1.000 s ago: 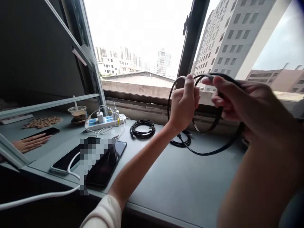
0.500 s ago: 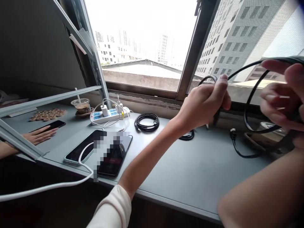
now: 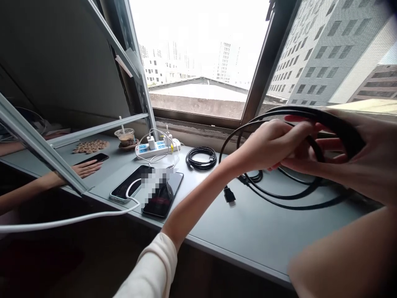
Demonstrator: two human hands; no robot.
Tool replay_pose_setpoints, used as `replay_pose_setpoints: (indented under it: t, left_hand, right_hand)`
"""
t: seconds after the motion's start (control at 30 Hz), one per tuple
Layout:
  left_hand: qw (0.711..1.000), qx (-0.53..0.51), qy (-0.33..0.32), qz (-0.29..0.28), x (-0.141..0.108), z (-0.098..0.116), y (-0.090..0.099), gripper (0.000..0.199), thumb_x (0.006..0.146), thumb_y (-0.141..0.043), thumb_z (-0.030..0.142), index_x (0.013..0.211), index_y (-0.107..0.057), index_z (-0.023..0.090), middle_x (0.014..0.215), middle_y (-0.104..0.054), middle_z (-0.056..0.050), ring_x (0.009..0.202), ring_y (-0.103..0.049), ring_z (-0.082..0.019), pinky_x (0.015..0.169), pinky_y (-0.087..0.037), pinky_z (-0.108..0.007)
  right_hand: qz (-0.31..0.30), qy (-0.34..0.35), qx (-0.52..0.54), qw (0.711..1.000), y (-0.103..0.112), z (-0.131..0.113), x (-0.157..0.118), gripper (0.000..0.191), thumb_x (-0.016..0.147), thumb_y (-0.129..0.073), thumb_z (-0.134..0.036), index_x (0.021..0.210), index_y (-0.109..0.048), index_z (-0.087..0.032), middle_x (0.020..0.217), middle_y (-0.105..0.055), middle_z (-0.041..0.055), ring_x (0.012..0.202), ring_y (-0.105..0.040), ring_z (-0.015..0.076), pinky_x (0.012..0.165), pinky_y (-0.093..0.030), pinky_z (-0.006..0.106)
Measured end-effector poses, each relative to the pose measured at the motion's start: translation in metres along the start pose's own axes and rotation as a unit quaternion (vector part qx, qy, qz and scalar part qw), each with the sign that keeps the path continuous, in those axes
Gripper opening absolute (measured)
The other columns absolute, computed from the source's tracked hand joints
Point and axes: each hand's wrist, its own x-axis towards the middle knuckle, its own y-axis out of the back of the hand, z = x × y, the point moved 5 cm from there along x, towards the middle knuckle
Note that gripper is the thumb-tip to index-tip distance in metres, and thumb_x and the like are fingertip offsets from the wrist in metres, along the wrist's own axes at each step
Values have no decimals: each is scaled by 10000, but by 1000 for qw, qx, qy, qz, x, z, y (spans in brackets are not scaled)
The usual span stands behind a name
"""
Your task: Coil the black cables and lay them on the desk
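Note:
Loops of a black cable (image 3: 285,194) hang between my hands, above the right part of the desk. My left hand (image 3: 273,142) is closed at the coil, its fingertips meeting my right hand and partly hidden. Wrapped by the thumb and fingers of my right hand (image 3: 353,157), the bundled strands pass over the palm. A rectangular black plug (image 3: 229,194) dangles from the cable at the left of the loops. Behind my left forearm lies a coiled black cable (image 3: 201,158) on the desk. Another small black coil (image 3: 256,177) shows partly below my left hand.
A power strip (image 3: 158,149) with white chargers stands by the window. Two phones (image 3: 133,182) lie on the desk (image 3: 235,240), a white cable (image 3: 77,221) crossing its front edge. Left of a metal frame (image 3: 70,161) are another person's hand (image 3: 88,169), a drink cup (image 3: 125,138) and wooden pieces (image 3: 89,147).
My hands have come together, the right moving left and down. The cable now forms wider loops around them, and its plug hangs farther left. The view has shifted slightly.

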Motion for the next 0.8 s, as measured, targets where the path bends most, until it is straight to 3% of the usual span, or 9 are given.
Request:
replay_pose_setpoints:
  t: [0.1,0.17,0.3,0.5,0.67,0.8]
  left_hand:
    - [1000,25,12,9,-2,9,5,506,900,-306,283,515,-580,105,322,-401,50,303,-380,4,376,-283,-107]
    - [997,63,41,4,-3,11,8,556,884,-243,321,556,-615,71,312,-369,62,339,-411,17,457,-341,-108]
    - [989,130,72,-13,-4,9,13,647,876,-168,380,589,-636,38,331,-375,53,419,-480,0,557,-408,-156]
    - [990,130,47,13,-8,13,17,550,906,-271,311,448,-518,133,332,-399,46,364,-410,-15,463,-351,-152]
    - [991,126,32,14,-21,29,10,556,917,-280,305,389,-384,164,362,-445,28,397,-435,-29,479,-370,-163]
    - [995,101,16,-10,-47,47,-3,550,928,-268,376,490,-502,141,413,-475,21,448,-475,-47,509,-395,-165]
  right_hand:
    - [-31,120,-112,986,-4,-2,2,593,562,-749,-525,1098,-632,-300,840,-614,10,623,-549,106,416,-436,176]
    - [-17,166,-132,977,-2,2,4,551,631,-697,-548,1107,-622,-278,892,-602,11,668,-560,108,447,-450,175]
    - [-5,158,-143,977,0,9,7,517,702,-665,-513,1161,-590,-286,873,-595,0,620,-546,74,453,-444,158]
    - [-54,110,-96,988,-9,-7,5,511,733,-612,-550,1184,-587,-311,782,-606,-6,558,-511,63,427,-422,145]
    - [47,123,-166,977,3,-27,-17,454,730,-622,-546,1141,-614,-352,626,-527,-32,488,-455,50,369,-363,118]
    - [86,161,-198,963,18,-32,-43,453,756,-601,-536,1172,-592,-358,740,-599,-19,571,-535,87,428,-426,163]
